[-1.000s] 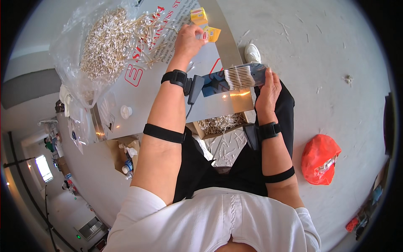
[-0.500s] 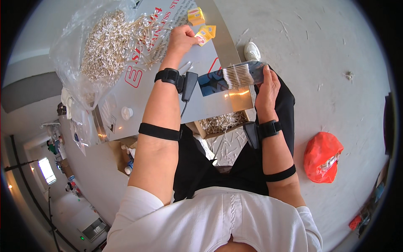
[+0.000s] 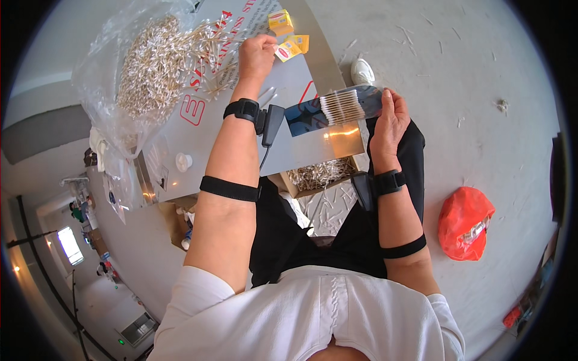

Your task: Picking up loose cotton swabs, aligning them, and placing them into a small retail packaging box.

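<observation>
The bag (image 3: 129, 78) of cotton swabs is thin, crinkly clear plastic. Next to it, the table (image 3: 198, 135) looks like smooth matt board. The dark card (image 3: 313, 114) under the swab row (image 3: 342, 106) is glossy.

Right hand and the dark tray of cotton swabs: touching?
Touching. The head view shows the right hand gripping the end of the dark tray, fingers wrapped on its edge beside the cotton swabs.

Bag of cotton swabs (image 3: 150, 66) on table (image 3: 198, 138), far left; small packets (image 3: 288, 36) beside left hand (image 3: 257, 55); swab bundle (image 3: 342, 106) in right hand (image 3: 390, 117); plastic bag (image 3: 465, 221) on floor, right.
</observation>
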Action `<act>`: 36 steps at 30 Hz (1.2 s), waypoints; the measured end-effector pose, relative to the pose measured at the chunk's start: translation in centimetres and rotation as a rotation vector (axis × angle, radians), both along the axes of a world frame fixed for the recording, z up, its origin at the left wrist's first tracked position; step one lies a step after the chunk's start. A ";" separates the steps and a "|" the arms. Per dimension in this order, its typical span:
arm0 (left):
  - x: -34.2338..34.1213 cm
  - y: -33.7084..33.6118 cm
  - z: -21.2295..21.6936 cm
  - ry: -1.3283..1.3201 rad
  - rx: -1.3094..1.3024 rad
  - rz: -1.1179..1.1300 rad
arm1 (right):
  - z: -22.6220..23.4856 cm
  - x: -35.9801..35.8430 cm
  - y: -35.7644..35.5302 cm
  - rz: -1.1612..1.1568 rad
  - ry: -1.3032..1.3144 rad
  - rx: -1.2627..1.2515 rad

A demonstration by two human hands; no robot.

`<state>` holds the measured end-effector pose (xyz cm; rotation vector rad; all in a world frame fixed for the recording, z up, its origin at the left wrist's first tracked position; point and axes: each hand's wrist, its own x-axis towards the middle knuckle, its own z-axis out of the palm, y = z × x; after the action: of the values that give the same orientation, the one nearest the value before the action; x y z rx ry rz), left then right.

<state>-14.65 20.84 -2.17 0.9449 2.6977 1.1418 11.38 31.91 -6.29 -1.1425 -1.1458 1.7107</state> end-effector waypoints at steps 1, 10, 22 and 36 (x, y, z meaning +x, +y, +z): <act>0.2 0.1 0.2 -0.082 0.001 0.033 | -0.1 0.1 0.1 -0.001 0.016 0.009; -1.1 -0.6 -0.1 -0.152 -0.002 0.098 | 0.0 0.2 0.0 -0.001 0.040 0.019; 8.0 -16.0 1.7 0.392 0.026 0.358 | -1.0 0.4 1.1 -0.019 0.072 -0.058; 6.8 -30.9 1.0 0.284 -0.514 0.623 | -2.3 0.5 1.1 0.017 0.111 -0.033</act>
<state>-7.89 -10.05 -1.19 0.1981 3.3779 0.2957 11.87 32.98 -8.63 -1.0465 -1.0652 1.7892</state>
